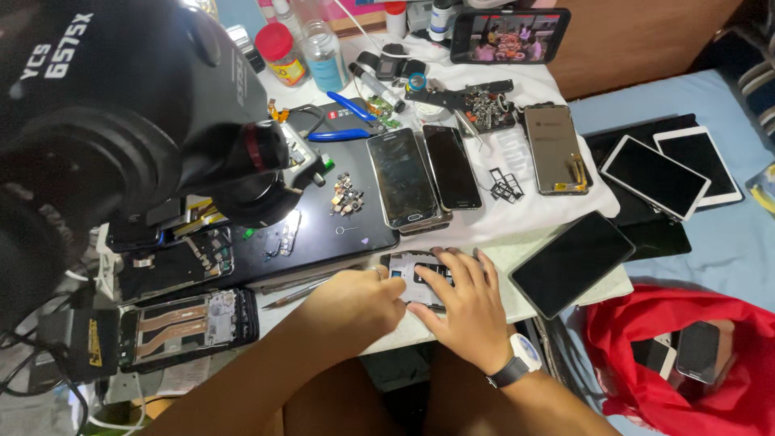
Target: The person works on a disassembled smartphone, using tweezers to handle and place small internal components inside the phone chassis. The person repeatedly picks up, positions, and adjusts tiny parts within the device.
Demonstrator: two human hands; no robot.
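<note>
Clearly both hands meet over one small thing at the near edge of the white-covered table (557,202): a dark opened phone frame with pale cut-outs (408,269), lying flat so that its inner side faces up; the left hand (355,303) is curled beside it, its fingers (393,292) bent to the frame's near left edge, though whether they pinch anything I cannot tell; the right hand (464,311), a white-faced wristwatch with a dark strap (521,359) on its wrist, lies spread and flat on the frame, fingers (452,266) apart, seemingly pressing it down to keep it from sliding. Just behind, two black glass-fronted phones (424,178) lie side by side, face up, within easy reach; a little heap of small metal parts (347,195) sits on a black mat (323,234), apparently kept together there; blue-handled pliers (343,121) rest further back. At the left a big black microscope head (121,121) hangs over stripped phone bodies (190,319). A red cloth bag (662,363) at the right holds more handsets.
</note>
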